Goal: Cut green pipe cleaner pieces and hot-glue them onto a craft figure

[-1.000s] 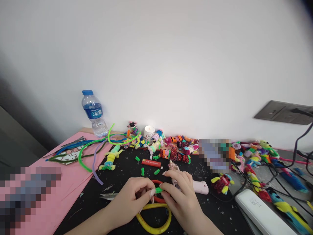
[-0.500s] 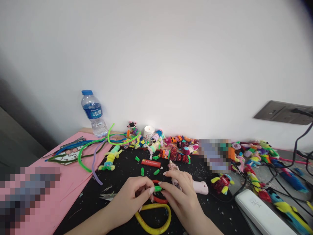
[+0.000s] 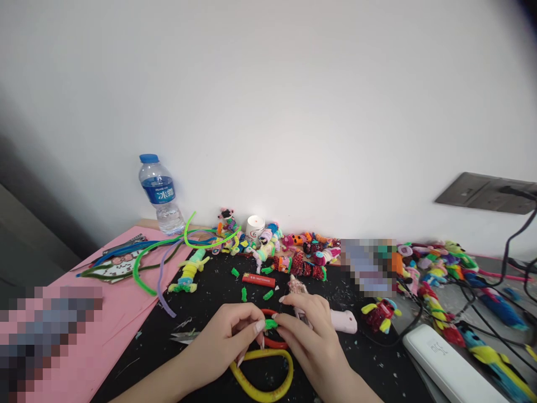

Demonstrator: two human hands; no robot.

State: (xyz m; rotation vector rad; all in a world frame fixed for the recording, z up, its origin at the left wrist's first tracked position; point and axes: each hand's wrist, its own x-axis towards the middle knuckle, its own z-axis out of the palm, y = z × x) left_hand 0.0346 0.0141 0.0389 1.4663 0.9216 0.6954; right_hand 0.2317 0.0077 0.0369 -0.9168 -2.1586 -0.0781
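Note:
Between the fingertips of my two hands is a short bit of green pipe cleaner. My left hand pinches its left end with thumb and forefinger, while my right hand grips the other end. Beneath my hands lies a pair of scissors with yellow and red handles; its blades poke out left of my left hand. A pink glue gun is partly hidden behind my right hand. Just beyond lie a red lighter and several small green pipe cleaner pieces.
A black mat covers the work area. Yellow-green pipe cleaner figure and loose pipe cleaners lie left, below a water bottle. Colourful figures line the wall; a white power bank and cables are right.
Both hands stay almost in place, still holding the green piece, which appears slightly turned between the fingertips. Nothing else has visibly moved.

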